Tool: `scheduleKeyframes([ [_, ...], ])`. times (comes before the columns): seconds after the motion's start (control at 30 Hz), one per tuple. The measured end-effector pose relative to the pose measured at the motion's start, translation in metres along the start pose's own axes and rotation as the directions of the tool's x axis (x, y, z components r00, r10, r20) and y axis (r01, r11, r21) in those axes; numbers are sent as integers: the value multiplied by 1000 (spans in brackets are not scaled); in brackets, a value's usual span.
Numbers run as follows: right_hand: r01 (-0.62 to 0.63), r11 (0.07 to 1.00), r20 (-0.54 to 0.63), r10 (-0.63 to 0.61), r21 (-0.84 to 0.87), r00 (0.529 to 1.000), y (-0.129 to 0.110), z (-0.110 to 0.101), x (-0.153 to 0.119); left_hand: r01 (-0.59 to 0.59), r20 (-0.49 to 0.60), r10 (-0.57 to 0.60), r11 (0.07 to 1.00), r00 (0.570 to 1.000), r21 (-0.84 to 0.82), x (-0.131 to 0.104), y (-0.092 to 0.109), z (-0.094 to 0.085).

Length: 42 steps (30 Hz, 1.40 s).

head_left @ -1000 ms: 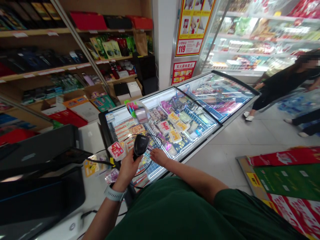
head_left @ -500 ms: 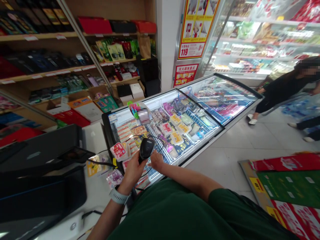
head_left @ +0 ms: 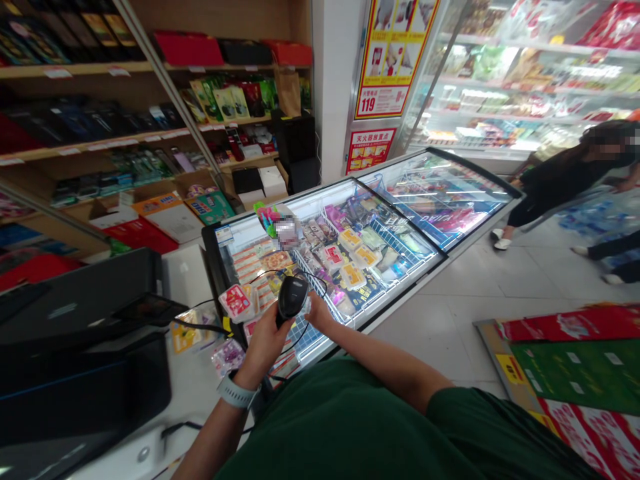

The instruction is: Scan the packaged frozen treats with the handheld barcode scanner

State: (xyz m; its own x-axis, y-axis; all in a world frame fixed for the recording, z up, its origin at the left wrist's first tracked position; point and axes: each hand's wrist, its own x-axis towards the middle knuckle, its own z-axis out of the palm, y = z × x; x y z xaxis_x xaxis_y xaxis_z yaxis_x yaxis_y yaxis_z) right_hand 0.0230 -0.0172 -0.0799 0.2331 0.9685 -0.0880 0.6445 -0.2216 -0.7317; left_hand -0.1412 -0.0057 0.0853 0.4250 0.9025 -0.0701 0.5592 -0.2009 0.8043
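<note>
My left hand (head_left: pixel 266 339), with a watch on its wrist, is wrapped round the handle of a black barcode scanner (head_left: pixel 293 296). The scanner's head points away from me, over the glass top of a chest freezer (head_left: pixel 320 267). Close by on the right, my right hand (head_left: pixel 319 313) is closed, its fingertips partly hidden by the scanner. A small pale edge shows at those fingers, but I cannot make out what it is. Left of the scanner lies a red-and-white tub (head_left: pixel 237 303) at the freezer's near corner. A purple-patterned packet (head_left: pixel 228 356) rests below it.
A black monitor-like device (head_left: pixel 75 307) and a yellow packet (head_left: pixel 186 335) are on the white counter (head_left: pixel 187 270) at left. Shelves of boxed goods stand behind. A person in black (head_left: pixel 560 170) is beyond the freezer at right. Red and green cartons (head_left: pixel 580 373) sit at lower right.
My right hand has moved slightly up and right beside the scanner, and a pale edge now shows at its fingers. My left hand keeps its grip on the scanner.
</note>
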Motion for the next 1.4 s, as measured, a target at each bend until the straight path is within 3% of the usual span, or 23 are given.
scheduleKeyframes([
  [0.17, -130, 991, -44, 130, 14, 990, 12, -2, 5, -2, 8, 2, 1000, 1000, 9, -1, 4, 2],
  [0.37, -165, 986, -17, 165, -6, 986, 14, -8, 9, -1, 24, 1, 1000, 1000, -1, -2, 9, 3],
  [0.53, -275, 892, -10, 298, 360, 955, 17, -29, 23, -11, 21, 11, 1000, 1000, 7, -3, 9, 0],
  [0.67, -204, 739, -87, 334, 642, 938, 16, -56, 35, -23, 48, 21, 999, 999, 48, -4, 9, 1],
  [0.77, -152, 665, -125, 349, 731, 929, 13, -75, 39, -49, 74, 45, 998, 996, 49, -3, 9, 4],
  [0.97, -51, 657, -194, 295, 752, 935, 10, -92, 38, -82, 112, 81, 997, 990, 6, 0, 11, 8],
  [1.4, -60, 661, -189, 299, 748, 935, 5, -94, 36, -94, 105, 91, 995, 990, 21, 1, 9, 9],
])
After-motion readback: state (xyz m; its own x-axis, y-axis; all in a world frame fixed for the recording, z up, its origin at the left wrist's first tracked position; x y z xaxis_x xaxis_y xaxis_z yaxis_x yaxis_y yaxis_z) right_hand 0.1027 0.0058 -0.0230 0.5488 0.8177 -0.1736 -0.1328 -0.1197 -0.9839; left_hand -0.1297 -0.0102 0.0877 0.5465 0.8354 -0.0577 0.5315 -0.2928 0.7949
